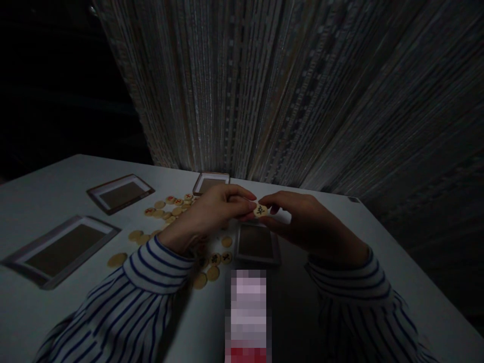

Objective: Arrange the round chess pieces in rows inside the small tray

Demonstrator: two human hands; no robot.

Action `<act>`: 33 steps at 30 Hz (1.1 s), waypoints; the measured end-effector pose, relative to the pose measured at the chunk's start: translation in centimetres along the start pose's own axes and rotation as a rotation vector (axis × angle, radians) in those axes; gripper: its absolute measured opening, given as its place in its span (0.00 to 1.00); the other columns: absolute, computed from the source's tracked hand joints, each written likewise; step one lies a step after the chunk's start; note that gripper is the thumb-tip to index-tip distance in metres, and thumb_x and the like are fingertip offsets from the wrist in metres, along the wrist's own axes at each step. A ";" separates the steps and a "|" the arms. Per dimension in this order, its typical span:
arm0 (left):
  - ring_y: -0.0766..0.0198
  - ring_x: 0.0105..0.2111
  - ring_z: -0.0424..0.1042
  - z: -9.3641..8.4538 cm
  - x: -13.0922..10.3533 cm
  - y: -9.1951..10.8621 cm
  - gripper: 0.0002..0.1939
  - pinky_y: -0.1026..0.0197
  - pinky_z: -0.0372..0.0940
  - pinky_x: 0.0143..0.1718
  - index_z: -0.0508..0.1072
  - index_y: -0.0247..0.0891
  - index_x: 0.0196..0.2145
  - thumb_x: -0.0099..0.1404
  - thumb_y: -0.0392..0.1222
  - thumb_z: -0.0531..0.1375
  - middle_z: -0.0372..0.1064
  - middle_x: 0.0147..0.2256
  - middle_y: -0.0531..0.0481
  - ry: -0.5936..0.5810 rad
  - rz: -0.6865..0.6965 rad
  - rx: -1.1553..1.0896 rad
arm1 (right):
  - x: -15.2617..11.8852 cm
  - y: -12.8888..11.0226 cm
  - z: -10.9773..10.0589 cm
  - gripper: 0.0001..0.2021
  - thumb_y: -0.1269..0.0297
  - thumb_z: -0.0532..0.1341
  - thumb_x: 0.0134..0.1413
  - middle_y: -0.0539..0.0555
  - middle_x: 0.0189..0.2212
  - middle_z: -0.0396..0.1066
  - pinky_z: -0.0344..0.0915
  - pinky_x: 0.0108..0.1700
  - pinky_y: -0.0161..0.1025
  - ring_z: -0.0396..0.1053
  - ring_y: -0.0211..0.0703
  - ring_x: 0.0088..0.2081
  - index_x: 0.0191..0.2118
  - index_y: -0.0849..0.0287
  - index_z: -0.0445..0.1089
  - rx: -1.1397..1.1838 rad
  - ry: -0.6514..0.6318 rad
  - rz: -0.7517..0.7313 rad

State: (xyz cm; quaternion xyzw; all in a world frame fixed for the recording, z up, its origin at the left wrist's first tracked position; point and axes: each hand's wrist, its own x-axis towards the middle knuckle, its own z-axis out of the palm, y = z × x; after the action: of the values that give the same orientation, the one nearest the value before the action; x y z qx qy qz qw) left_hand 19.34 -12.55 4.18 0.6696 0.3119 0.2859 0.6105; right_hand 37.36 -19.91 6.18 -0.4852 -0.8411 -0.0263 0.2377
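Note:
A round wooden piece with a dark character [259, 210] is held up between both hands, above the white table. My left hand [225, 204] pinches its left side, thumb and fingers together. From the right, my right hand [297, 212] has its thumb and index finger at the piece's edge. Below them lies a small frame-like tray [258, 243] with a dark inside. Many similar round pieces, some with red or dark characters, lie loose around my left forearm; a plain one [227, 242] rests just left of that tray.
Two more trays [62, 252] [121, 194] lie at the left, and another tray [212, 182] at the back edge. The white table [381, 262] extends right. A string curtain [242, 91] hangs behind it. A pixelated patch covers the bottom centre.

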 end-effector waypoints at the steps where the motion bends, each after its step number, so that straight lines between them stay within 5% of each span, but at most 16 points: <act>1: 0.65 0.27 0.72 -0.1 0.1 -0.3 0.11 0.65 0.63 0.28 0.73 0.33 0.37 0.56 0.39 0.62 0.74 0.27 0.49 -0.006 0.008 0.043 | -0.1 0.1 0.1 0.09 0.66 0.60 0.52 0.52 0.32 0.72 0.61 0.34 0.35 0.69 0.38 0.32 0.41 0.59 0.70 -0.008 -0.025 0.008; 7: 0.61 0.31 0.72 -0.9 0.7 -1.4 0.15 0.62 0.64 0.30 0.74 0.33 0.40 0.59 0.45 0.58 0.75 0.32 0.47 0.061 0.141 0.527 | -0.3 0.6 0.4 0.08 0.67 0.59 0.51 0.51 0.31 0.72 0.60 0.33 0.35 0.68 0.38 0.32 0.39 0.58 0.69 -0.028 -0.169 0.082; 13: 0.57 0.37 0.73 -1.5 0.2 -0.8 0.16 0.60 0.64 0.38 0.74 0.35 0.42 0.61 0.45 0.55 0.75 0.39 0.44 0.069 0.180 0.759 | -1.2 0.2 0.6 0.12 0.68 0.59 0.50 0.52 0.33 0.73 0.61 0.33 0.35 0.69 0.38 0.32 0.43 0.58 0.69 -0.045 -0.232 0.095; 24: 0.56 0.36 0.73 -1.7 0.0 -1.5 0.17 0.60 0.62 0.38 0.73 0.37 0.45 0.61 0.46 0.54 0.75 0.37 0.45 0.002 0.174 0.952 | -2.6 1.0 0.8 0.08 0.67 0.58 0.51 0.52 0.29 0.73 0.60 0.30 0.35 0.69 0.40 0.29 0.38 0.55 0.71 -0.106 -0.460 0.269; 33: 0.55 0.38 0.72 -1.4 0.4 -2.5 0.17 0.59 0.62 0.37 0.73 0.38 0.46 0.61 0.46 0.54 0.75 0.40 0.43 -0.020 0.131 1.039 | -3.1 1.9 1.5 0.08 0.70 0.61 0.46 0.51 0.31 0.72 0.62 0.32 0.35 0.67 0.38 0.31 0.35 0.57 0.71 -0.040 -0.448 0.227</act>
State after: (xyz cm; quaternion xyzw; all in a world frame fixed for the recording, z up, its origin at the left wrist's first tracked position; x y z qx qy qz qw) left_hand 18.33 -11.16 1.84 0.9049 0.3643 0.1244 0.1814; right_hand 39.64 -21.00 3.15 -0.5747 -0.8123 0.0921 0.0371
